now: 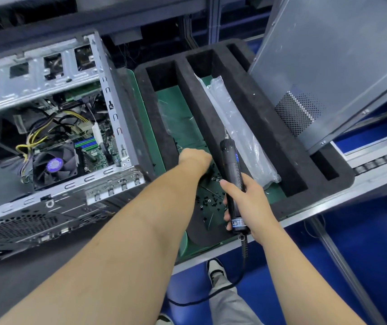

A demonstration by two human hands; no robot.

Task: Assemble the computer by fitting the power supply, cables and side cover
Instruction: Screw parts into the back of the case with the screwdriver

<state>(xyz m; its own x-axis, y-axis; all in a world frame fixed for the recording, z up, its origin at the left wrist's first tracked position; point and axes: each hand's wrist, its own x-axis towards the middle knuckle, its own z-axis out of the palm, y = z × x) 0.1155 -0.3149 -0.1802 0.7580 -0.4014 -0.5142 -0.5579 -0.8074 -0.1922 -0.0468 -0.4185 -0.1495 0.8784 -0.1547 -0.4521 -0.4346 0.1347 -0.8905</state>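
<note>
The right hand grips the electric screwdriver ready while the left hand, its grip hidden, reaches beside it for screws

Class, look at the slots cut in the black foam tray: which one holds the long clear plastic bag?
The wide middle slot, right of the left hand. The clear bag lies along it; the left slot shows green floor, the narrow right slot looks empty.

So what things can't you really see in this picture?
- Left hand, head view: its fingers curl down out of sight into the foam tray, so whether it holds a screw is unclear.
- Small black screws: too tiny to count.
- Computer case: cut off by the left edge.
- Screwdriver label: too small to read.
</note>
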